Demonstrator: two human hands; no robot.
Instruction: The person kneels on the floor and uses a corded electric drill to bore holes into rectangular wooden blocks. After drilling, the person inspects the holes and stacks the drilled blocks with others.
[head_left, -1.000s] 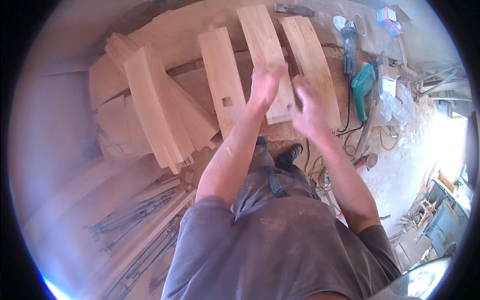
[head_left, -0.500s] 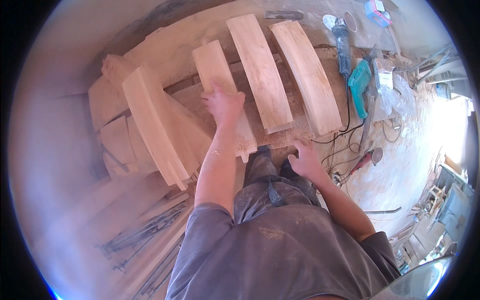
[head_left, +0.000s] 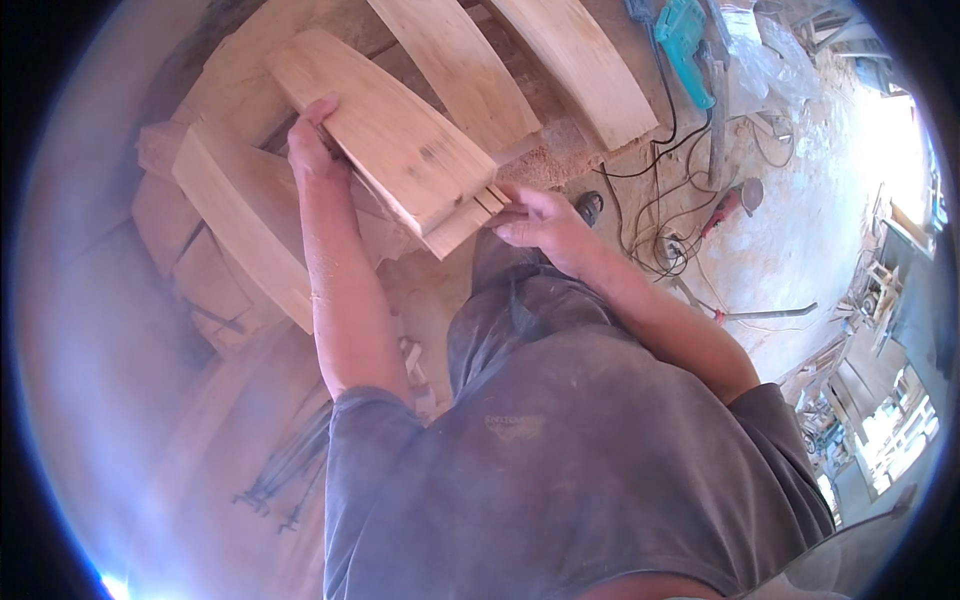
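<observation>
Both my hands hold a thick wooden board (head_left: 390, 125) with a stepped, tenon-like near end, tilted above the bench. My left hand (head_left: 318, 145) grips its left edge, thumb on the top face. At the near right corner, the fingers of my right hand (head_left: 540, 215) close around the stepped end; some fingertips are hidden beneath it. Just right of it lies a curved board (head_left: 465, 75), and beyond that another curved board (head_left: 580, 70). To the left, a further curved board (head_left: 240, 220) leans over other wood pieces.
Sawdust (head_left: 560, 155) covers the bench by the boards' near ends. A teal power tool (head_left: 685, 50) lies at the far right, its cables trailing to the floor. A red grinder (head_left: 735, 205) rests on the floor at right. Metal clamps (head_left: 290, 465) lie at lower left.
The board has been lifted off the bench and turned, its near end now raised toward me. My right hand has moved up and left onto that end; my left hand has shifted to its edge.
</observation>
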